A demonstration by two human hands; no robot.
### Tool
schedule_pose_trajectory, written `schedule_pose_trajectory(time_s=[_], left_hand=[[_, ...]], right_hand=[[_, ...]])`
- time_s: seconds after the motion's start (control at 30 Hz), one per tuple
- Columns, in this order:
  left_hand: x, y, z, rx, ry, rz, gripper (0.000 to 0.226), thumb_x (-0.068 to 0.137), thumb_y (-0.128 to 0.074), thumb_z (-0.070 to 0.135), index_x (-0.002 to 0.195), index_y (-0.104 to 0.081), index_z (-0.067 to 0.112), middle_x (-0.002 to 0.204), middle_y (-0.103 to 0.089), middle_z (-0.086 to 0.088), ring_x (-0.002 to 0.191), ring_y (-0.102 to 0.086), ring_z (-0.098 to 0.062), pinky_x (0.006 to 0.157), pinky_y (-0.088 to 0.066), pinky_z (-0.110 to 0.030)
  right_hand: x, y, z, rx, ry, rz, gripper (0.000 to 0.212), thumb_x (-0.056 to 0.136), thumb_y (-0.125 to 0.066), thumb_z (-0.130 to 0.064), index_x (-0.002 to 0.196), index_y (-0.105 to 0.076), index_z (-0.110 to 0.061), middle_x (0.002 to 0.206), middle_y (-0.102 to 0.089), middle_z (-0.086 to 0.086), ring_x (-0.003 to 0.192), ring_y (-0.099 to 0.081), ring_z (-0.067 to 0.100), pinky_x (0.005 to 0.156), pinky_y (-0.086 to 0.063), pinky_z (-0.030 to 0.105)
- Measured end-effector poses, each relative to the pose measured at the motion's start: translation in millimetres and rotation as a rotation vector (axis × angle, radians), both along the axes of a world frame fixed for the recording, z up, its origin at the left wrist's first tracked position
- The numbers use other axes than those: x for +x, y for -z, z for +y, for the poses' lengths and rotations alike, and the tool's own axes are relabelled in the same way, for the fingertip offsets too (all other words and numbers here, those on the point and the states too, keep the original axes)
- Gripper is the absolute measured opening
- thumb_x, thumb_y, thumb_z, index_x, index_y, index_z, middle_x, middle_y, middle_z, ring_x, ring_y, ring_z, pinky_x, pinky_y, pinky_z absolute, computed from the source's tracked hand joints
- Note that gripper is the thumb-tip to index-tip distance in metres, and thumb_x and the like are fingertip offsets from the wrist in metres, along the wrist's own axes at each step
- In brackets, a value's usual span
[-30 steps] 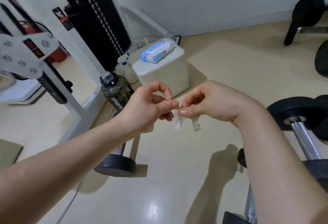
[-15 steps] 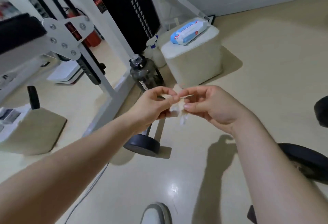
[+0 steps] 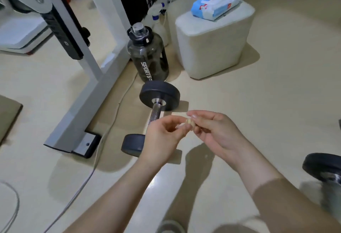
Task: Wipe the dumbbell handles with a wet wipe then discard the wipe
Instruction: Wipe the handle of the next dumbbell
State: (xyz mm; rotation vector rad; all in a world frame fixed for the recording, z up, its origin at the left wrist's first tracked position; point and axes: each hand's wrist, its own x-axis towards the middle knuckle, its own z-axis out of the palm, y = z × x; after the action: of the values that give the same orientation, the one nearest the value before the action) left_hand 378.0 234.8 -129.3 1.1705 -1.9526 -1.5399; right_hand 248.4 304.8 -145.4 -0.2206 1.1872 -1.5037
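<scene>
Head view: both hands, left hand (image 3: 164, 136) and right hand (image 3: 215, 131), pinch a small crumpled whitish wet wipe (image 3: 189, 122); so bunched, it may slip or barely cover the steel-handled black dumbbell (image 3: 156, 111).

Wipes pack (image 3: 215, 4) lies on bin (image 3: 214, 48); bottle (image 3: 147, 55) left, dumbbell (image 3: 147, 118) before.

Black-ended dumbbell (image 3: 159, 96), blue-and-white wipe pack (image 3: 215, 4), smoky dark bottle (image 3: 147, 55) with white lettering.

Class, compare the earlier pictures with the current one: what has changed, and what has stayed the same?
The view tilted down and left, showing the whole dumbbell. The small wipe, loose a second ago, is now bunched between left hand and right hand. Both hands still pinch it; the wipe pack stays on the white bin.
</scene>
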Motion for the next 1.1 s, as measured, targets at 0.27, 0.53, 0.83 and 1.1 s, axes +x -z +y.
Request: schedule_pose_trajectory(time_s=[0.27,0.53,0.83,1.1], left_hand=[[38,24,-40,0.016,-0.041,-0.044,0.011,0.090,-0.065,0.028,0.086,-0.069,0.018,0.072,-0.068,0.006,0.064,-0.059,-0.005,0.064,-0.048,-0.021],[88,68,-71,-0.799,0.530,-0.723,0.061,0.053,-0.083,0.022,0.108,-0.058,0.030,0.098,-0.062,0.007,0.087,-0.058,-0.024,0.078,-0.047,-0.034],[32,69,-42,-1.022,0.772,-0.639,0.035,0.045,-0.079,0.036,0.074,-0.063,0.023,0.063,-0.056,0.006,0.063,-0.054,-0.022,0.054,-0.037,-0.028],[5,69,-9,-0.851,0.675,-0.566,0.037,0.035,-0.078,0.032,0.063,-0.057,0.022,0.060,-0.051,0.005,0.061,-0.052,-0.020,0.053,-0.028,-0.026]], right_hand=[[29,18,-34,0.147,-0.070,0.288,0.012,0.086,-0.066,-0.011,0.096,-0.073,-0.009,0.083,-0.071,0.011,0.067,-0.056,0.014,0.054,-0.041,0.018],[30,38,-43,0.283,0.172,0.367,0.009,0.086,-0.067,-0.010,0.092,-0.072,-0.009,0.062,-0.064,-0.002,0.050,-0.054,0.003,0.049,-0.042,0.014],[11,29,-8,0.306,0.253,0.239,0.015,0.087,-0.064,-0.008,0.100,-0.068,-0.003,0.081,-0.054,0.020,0.047,-0.038,0.008,0.042,-0.036,0.013],[-19,26,7,0.287,0.162,0.403,0.015,0.089,-0.060,-0.007,0.100,-0.070,-0.006,0.065,-0.046,0.012,0.049,-0.042,0.009,0.046,-0.040,0.015]])
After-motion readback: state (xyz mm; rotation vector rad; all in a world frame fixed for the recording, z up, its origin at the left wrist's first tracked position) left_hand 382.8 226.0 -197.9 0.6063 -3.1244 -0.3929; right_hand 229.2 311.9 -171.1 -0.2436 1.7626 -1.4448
